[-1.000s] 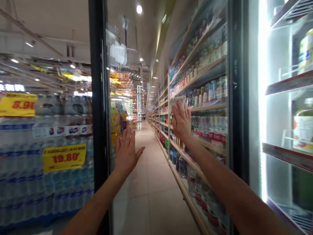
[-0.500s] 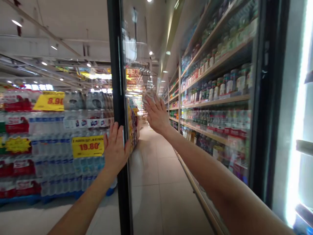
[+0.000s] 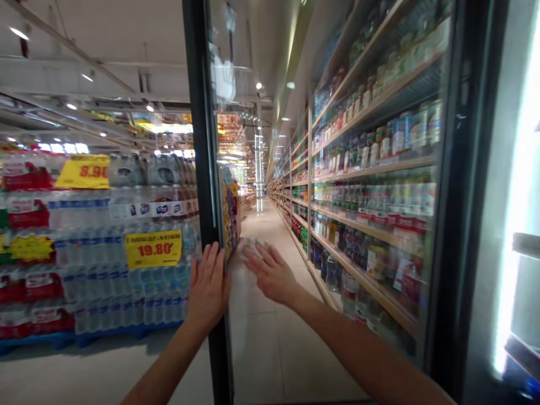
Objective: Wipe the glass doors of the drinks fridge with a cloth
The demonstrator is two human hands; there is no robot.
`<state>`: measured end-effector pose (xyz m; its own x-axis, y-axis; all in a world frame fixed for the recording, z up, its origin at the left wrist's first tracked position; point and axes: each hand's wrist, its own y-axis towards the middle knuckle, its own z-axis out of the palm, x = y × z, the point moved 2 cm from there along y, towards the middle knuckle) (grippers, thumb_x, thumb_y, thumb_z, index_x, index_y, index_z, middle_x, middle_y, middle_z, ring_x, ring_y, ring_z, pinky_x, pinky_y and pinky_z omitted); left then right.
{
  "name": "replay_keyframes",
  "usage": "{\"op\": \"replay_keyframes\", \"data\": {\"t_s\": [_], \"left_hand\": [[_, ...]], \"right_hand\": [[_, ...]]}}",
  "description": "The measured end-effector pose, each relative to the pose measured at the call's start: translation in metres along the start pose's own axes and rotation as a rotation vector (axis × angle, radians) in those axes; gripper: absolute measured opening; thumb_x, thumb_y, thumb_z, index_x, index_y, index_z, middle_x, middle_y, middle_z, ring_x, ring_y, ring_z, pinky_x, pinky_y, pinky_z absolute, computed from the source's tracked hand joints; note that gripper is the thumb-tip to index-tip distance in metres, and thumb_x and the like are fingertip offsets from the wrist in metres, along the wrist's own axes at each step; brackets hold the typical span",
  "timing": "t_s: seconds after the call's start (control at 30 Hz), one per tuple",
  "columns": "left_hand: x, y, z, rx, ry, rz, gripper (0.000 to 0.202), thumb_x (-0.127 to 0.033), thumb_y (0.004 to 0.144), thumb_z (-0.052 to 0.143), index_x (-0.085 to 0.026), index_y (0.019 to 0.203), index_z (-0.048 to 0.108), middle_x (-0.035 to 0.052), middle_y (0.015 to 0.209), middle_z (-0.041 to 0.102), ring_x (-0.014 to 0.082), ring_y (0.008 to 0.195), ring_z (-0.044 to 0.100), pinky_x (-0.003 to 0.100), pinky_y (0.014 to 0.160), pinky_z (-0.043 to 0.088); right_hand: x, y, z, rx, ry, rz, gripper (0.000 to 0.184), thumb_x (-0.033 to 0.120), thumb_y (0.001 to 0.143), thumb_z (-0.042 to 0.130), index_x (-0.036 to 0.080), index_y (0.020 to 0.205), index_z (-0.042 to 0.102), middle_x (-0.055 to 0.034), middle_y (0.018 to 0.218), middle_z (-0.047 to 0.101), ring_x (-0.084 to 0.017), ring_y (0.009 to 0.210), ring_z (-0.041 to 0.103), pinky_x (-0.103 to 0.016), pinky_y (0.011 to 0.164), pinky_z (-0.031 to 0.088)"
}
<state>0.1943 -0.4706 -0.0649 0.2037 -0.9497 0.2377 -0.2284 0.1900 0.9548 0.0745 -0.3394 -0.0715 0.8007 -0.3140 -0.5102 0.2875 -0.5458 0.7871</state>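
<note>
The glass door [image 3: 257, 349] of a cooler with a black frame [image 3: 201, 140] stands swung out in front of me. My left hand [image 3: 208, 289] rests on the upright edge of that frame, fingers stretched upward and lying flat. Against the glass, my right hand [image 3: 272, 275] presses a pale, crumpled cloth [image 3: 250, 247] under its fingers. Motion smears the fingertips and the cloth, and most of the cloth is hidden behind the hand.
Packs of bottled water [image 3: 97, 278] are stacked on blue pallets at the left, with a yellow price sign [image 3: 154, 249]. Shelves of bottles [image 3: 375, 197] show in the glass at the right. A bright light strip [image 3: 512, 225] runs down the cooler's inside. Tiled floor [image 3: 257, 332] lies below.
My right hand has moved down the glass with the cloth, from upper middle to lower. My left hand has slid a little lower along the door frame.
</note>
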Motion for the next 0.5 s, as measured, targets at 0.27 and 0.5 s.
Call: {"op": "replay_keyframes", "data": {"t_s": [0.27, 0.5], "left_hand": [[-0.035, -0.008, 0.019, 0.034, -0.061, 0.057, 0.063, -0.02, 0.088, 0.042, -0.013, 0.145, 0.016, 0.0169, 0.145, 0.035, 0.0199, 0.14, 0.019, 0.041, 0.113, 0.018], [-0.054, 0.001, 0.034, 0.038, -0.133, 0.043, 0.066, -0.023, 0.088, 0.041, -0.017, 0.146, 0.01, 0.0147, 0.149, 0.027, 0.0238, 0.14, 0.021, 0.045, 0.111, 0.023]], "right_hand": [[0.011, -0.058, -0.005, 0.101, 0.019, -0.027, 0.051, 0.017, 0.081, 0.047, 0.019, 0.132, 0.047, -0.002, 0.145, 0.04, -0.021, 0.142, 0.014, -0.045, 0.117, 0.015], [-0.042, -0.041, -0.039, -0.121, -0.127, 0.411, 0.049, 0.015, 0.081, 0.045, 0.018, 0.13, 0.05, -0.0067, 0.144, 0.04, -0.025, 0.143, 0.01, -0.051, 0.115, 0.016]]}}
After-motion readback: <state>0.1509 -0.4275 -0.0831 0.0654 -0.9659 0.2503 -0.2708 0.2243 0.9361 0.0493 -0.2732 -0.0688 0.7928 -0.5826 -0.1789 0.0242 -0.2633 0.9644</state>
